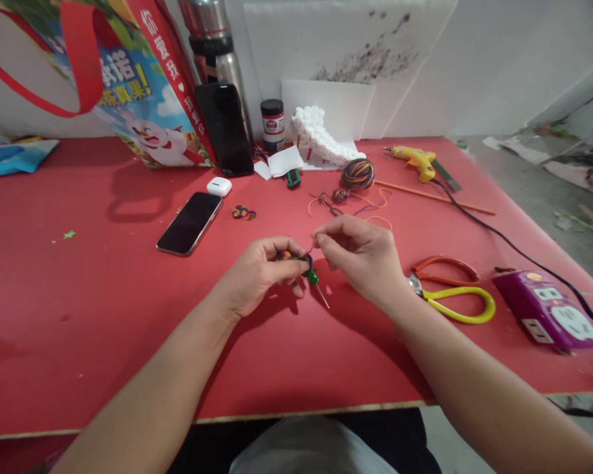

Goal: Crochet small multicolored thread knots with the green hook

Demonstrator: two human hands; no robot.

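Observation:
My left hand (257,275) is closed around a small multicoloured knotted yarn piece (285,255), mostly hidden by the fingers. A small tool with a green handle (313,278) and a thin metal shaft sticks out below the thumb, its tip pointing down and to the right. Just to the right, my right hand (366,260) pinches a thin pinkish strand (311,246) that runs to the piece. Beyond the hands lie a ball of multicoloured yarn (358,174), a smaller yarn bundle (340,195) with loose strands, and another little knotted yarn piece (244,212).
Scissors (454,296) with red and yellow handles and a purple power socket (548,309) lie on the right. Farther back are a yellow glue gun (415,161) and an orange stick (437,197). Two phones, one lying flat (190,224), and a white earbud case (219,187) are on the left.

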